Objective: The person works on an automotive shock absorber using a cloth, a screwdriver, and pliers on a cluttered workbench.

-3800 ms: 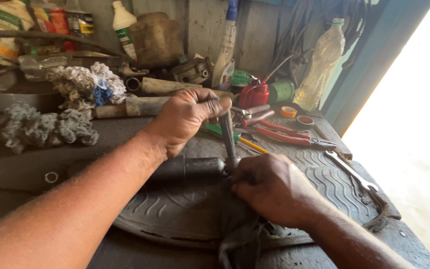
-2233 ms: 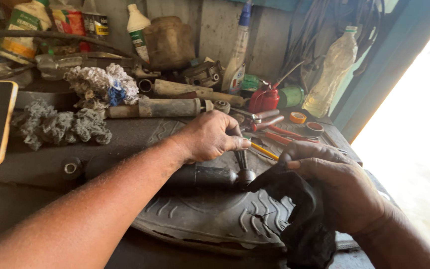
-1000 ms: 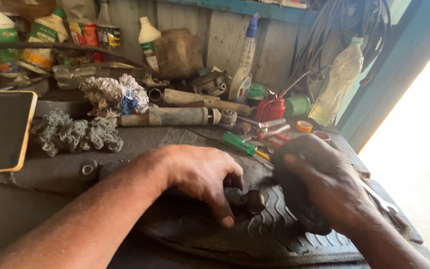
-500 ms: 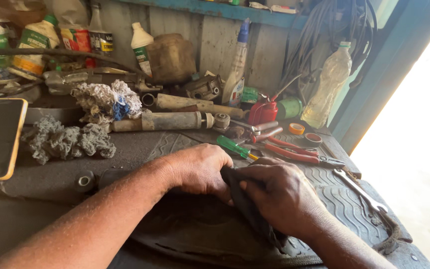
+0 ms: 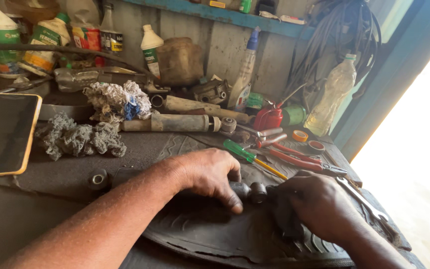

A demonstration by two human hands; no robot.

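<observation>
The left hand (image 5: 210,174) lies over a dark metal cylinder (image 5: 247,190) that rests on a strip of tyre rubber (image 5: 215,234) spread over the tabletop (image 5: 36,219). Its fingers (image 5: 232,199) are curled down and clamped on the cylinder, with the thumb pressed against the side. Just past the fingertips the round end of the cylinder shows. The right hand (image 5: 319,204) sits just beside that end, fingers closed on a dark rag (image 5: 287,224) that it presses against the cylinder's tip.

Behind the cylinder, a green-handled screwdriver (image 5: 252,157) lies at an angle on the tabletop, and red-handled pliers (image 5: 297,157) lie just beyond the right hand. Further behind stands a red oil can (image 5: 269,117) next to a plastic bottle (image 5: 332,97). A grey tube (image 5: 175,123) lies lengthwise behind the left hand, with a white and blue wad of cloth (image 5: 118,99) near its far end. Far off to the left of the cylinder, a phone in a yellow case (image 5: 3,134) lies face up, and a grey clump of rag (image 5: 78,137) lies between phone and tube.
</observation>
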